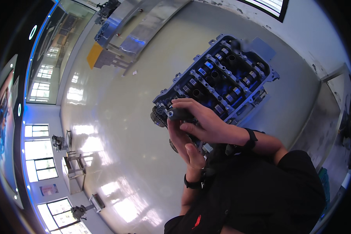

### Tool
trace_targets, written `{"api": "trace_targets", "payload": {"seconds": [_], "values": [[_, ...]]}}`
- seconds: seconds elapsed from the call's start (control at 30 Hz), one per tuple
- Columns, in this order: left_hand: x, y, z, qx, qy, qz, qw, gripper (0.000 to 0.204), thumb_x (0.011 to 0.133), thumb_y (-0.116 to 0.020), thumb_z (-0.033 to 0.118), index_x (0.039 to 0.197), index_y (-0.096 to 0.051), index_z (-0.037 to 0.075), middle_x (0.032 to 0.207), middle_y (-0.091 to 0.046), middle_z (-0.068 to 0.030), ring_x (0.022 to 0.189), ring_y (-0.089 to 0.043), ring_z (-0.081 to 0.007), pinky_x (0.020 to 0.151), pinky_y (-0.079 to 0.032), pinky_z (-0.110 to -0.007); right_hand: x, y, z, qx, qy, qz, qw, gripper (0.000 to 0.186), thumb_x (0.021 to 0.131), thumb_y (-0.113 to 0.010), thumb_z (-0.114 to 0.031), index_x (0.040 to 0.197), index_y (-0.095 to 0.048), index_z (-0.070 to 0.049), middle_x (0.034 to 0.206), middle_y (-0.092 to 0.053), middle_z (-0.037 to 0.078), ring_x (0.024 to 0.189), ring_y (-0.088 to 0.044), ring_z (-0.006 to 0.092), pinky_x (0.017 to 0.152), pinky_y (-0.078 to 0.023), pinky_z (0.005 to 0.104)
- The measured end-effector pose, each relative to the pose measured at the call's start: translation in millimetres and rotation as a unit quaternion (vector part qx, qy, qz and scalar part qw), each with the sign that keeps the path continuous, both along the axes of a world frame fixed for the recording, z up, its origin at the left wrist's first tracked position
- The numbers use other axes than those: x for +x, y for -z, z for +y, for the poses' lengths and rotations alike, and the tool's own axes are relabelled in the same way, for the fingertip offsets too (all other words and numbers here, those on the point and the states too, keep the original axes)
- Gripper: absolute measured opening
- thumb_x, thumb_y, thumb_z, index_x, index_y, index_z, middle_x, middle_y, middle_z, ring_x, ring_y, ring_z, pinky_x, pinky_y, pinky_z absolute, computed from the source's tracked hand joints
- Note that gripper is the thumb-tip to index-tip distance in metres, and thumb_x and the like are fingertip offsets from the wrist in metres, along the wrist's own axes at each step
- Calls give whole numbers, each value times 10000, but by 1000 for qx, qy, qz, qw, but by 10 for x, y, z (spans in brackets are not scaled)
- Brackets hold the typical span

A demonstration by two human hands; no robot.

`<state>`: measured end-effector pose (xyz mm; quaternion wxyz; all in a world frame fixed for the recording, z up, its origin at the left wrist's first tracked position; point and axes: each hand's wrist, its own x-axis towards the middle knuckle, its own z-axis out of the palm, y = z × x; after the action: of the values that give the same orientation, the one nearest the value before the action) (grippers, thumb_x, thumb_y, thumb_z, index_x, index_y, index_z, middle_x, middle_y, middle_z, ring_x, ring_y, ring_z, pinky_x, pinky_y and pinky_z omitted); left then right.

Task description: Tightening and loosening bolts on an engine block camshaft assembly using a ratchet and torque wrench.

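Observation:
An engine cylinder head [214, 78] with shiny camshaft lobes and dark round wells lies tilted in front of me. Over its near left corner, my right hand [208, 123] curls its fingers and thumb around a black rounded tool [179, 114]. A bright metal stub shows at the tool's left end; its exact kind is unclear. Just below, my left hand [183, 146] has its fingers stretched up against the underside of the tool, thumb apart. Part of a toothed wheel [158, 118] shows at the engine's left end. My hands hide the corner behind them.
A metal bench [144, 31] with a yellow-edged end stands at the upper left. Along the left wall are engine parts on stands [78, 211] and a small rack [74, 167]. A grey metal-framed table [319, 113] is at the right. Glossy floor [121, 128] surrounds the engine.

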<state>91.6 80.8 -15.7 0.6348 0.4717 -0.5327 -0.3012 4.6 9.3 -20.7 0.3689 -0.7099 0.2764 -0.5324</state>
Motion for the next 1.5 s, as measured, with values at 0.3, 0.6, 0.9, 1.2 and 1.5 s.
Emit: {"api": "trace_targets", "payload": {"seconds": [0.3,0.6,0.9,1.2,1.5], "values": [[-54,-147,-126,-5,79,22,997,1016,857,-177,767,1477,-16,-22,1539,-113,-201,1435,-103,-337,1162,-94,-484,-70,33,161,0,-133,-76,988,829,954,-327,-568,1467,-117,49,1465,-239,287,1382,-231,406,1127,-195,462],[161,-127,-411,-46,106,164,980,847,923,-202,672,1483,-141,40,1525,-177,-208,1431,-139,-337,1159,-113,-487,-287,5,579,-44,-108,40,992,702,963,-390,-494,1414,-278,32,1467,-236,279,1365,-264,403,1117,-186,516],[-18,-22,-68,-152,-144,8,978,679,986,-223,503,1458,-171,18,1509,-210,-204,1423,-161,-339,1148,-138,-503,-200,-158,128,23,-20,-137,990,476,981,-417,-240,1373,-351,20,1430,-349,214,1324,-354,354,1085,-276,412],[-274,-77,-37,-73,6,63,995,759,967,-152,561,1482,-83,9,1544,-120,-183,1439,-104,-315,1166,-110,-458,85,-167,30,67,-142,-87,984,640,1010,-270,-424,1464,-199,21,1507,-234,216,1407,-230,330,1127,-206,409],[101,-254,-520,-9,59,158,986,838,938,-83,639,1476,-103,-2,1544,-113,-197,1446,-80,-295,1178,-84,-463,-32,-74,469,-66,-110,-64,990,704,1000,-260,-469,1481,-114,24,1523,-142,253,1430,-118,372,1141,-125,477]]}}
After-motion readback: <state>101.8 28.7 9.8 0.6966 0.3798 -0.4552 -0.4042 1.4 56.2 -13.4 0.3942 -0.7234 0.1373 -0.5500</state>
